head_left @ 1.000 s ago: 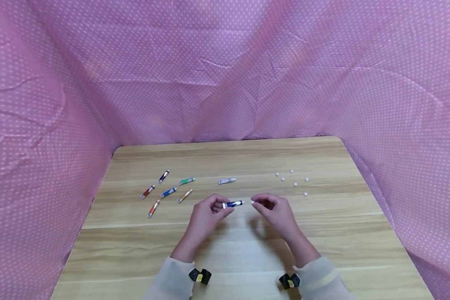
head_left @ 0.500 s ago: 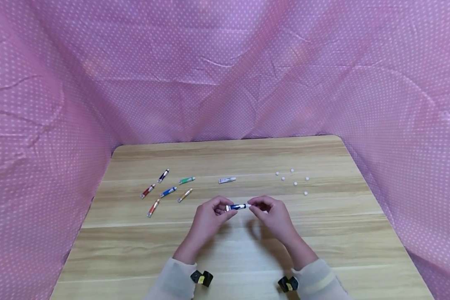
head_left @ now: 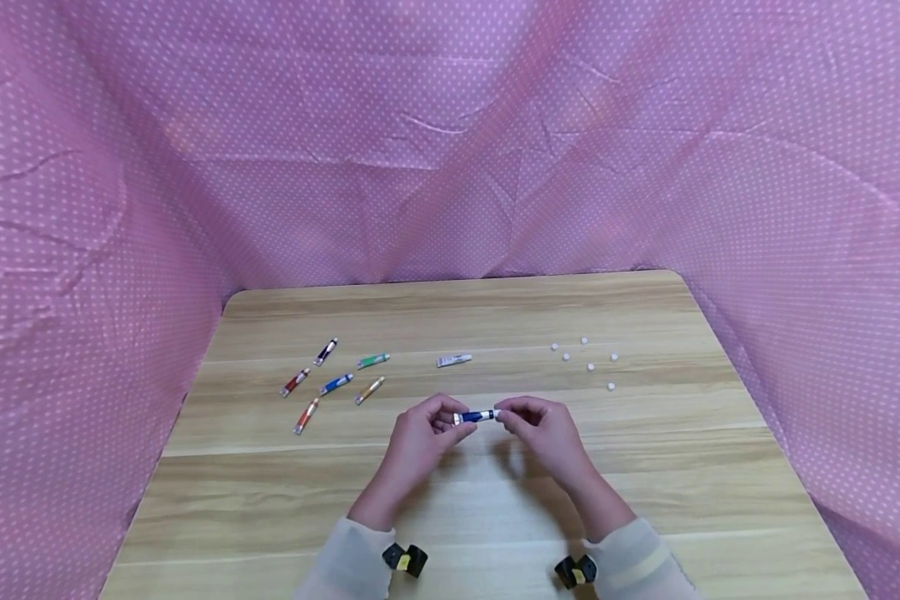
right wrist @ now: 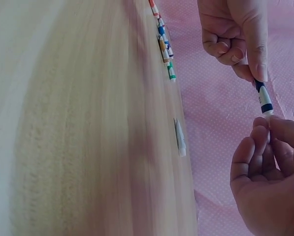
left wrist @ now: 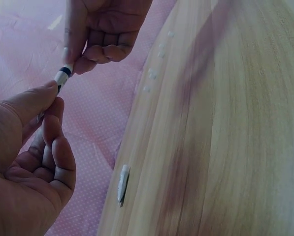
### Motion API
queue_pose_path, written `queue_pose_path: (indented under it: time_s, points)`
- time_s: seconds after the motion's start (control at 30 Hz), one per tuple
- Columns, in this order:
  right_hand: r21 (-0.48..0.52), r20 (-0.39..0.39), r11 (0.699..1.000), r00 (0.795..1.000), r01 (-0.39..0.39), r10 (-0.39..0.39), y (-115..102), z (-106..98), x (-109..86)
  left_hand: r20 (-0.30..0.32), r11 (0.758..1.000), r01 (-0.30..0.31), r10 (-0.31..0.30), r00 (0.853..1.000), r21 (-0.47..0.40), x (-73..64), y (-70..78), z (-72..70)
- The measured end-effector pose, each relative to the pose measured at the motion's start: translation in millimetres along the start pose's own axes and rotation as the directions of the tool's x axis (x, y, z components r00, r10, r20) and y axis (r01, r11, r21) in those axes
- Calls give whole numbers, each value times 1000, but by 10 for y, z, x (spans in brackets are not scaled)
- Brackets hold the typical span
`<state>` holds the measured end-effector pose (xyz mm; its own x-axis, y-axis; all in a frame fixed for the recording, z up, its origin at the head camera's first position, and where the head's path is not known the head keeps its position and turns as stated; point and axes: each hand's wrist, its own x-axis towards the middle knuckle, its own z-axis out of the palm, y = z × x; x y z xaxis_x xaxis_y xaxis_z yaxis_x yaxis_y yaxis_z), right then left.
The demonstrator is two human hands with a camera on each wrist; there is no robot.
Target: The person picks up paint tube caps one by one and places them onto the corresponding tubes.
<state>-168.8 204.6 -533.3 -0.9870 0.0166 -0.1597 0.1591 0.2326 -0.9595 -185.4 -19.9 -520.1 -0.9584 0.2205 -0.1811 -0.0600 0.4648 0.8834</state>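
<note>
My left hand (head_left: 420,429) pinches a small dark blue paint tube (head_left: 477,416) by its crimped end, between thumb and fingers. The tube lies nearly level above the table, its nozzle end pointing right. At that end my right hand (head_left: 546,427) pinches a small white cap (head_left: 497,414) between thumb and forefinger, mostly hidden by the fingertips. In the right wrist view the tube (right wrist: 264,100) bridges both hands, its dark band close to the right fingertips. The left wrist view shows the tube (left wrist: 62,76) partly covered by the left thumb.
A white-grey paint tube (head_left: 453,361) lies beyond the hands. To the left are several tubes, among them green (head_left: 373,361), blue (head_left: 336,384), orange-red (head_left: 307,416) and ochre (head_left: 370,390). Several white caps (head_left: 590,367) lie scattered at the right. Pink dotted cloth (head_left: 450,167) surrounds the wooden table (head_left: 270,500).
One second ago the cap was apart from the tube; the hands have since come together, bringing the cap onto the tube's nozzle end. Both hands have shifted slightly nearer the person.
</note>
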Motion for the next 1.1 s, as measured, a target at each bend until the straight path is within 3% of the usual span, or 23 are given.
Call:
queue_pose_path:
  time_s: [0.13,0.47,0.83,1.1]
  points:
    - [7,4,1000,1000,-13,13,0,16,2,1,1000,2,-2,1000,-3,-6,-4,3]
    - [-142,-23,989,998,52,-56,40,132,-7,-1,1000,-22,22,1000,14,-20,-12,52]
    - [-173,-49,985,998,21,-30,50,161,-59,2,998,-43,43,999,44,-43,-21,102]
    - [-118,-22,993,1000,6,-9,83,92,-45,6,999,-39,38,999,38,-62,-23,102]
